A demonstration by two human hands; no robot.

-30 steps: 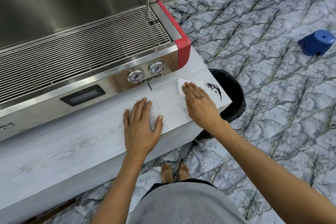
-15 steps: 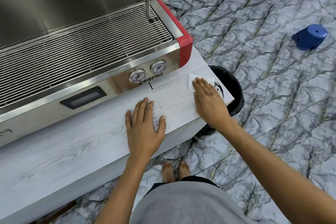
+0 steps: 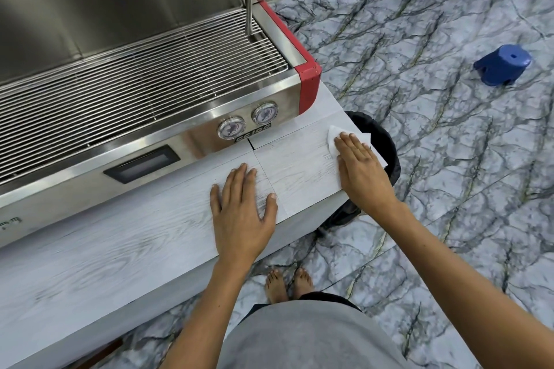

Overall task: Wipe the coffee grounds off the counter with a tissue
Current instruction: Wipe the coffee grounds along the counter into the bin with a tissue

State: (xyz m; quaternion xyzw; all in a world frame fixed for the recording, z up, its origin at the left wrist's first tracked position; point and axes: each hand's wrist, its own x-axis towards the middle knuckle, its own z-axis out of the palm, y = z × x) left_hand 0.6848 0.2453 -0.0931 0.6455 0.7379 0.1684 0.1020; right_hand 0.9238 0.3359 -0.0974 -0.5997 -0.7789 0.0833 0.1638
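My right hand [image 3: 361, 166] lies flat on a white tissue [image 3: 333, 135] at the right end of the pale wood-grain counter [image 3: 126, 249], pressing it down at the counter's right edge. Only the tissue's far corners show beyond my fingers. No dark coffee grounds are visible on the counter; whatever lies under the tissue and hand is hidden. My left hand [image 3: 241, 213] rests palm down with fingers spread on the counter, a hand's width to the left of the right hand, holding nothing.
A steel espresso machine [image 3: 144, 93] with red corner, two gauges and a steam wand fills the counter's back. A black bin [image 3: 379, 141] stands on the floor just beyond the counter's right edge. A blue stool [image 3: 502, 64] sits on the marbled floor.
My right hand has slid the tissue rightward to the counter's edge over the bin. The dark grounds seen earlier beside the tissue are no longer visible. The left hand stayed put.
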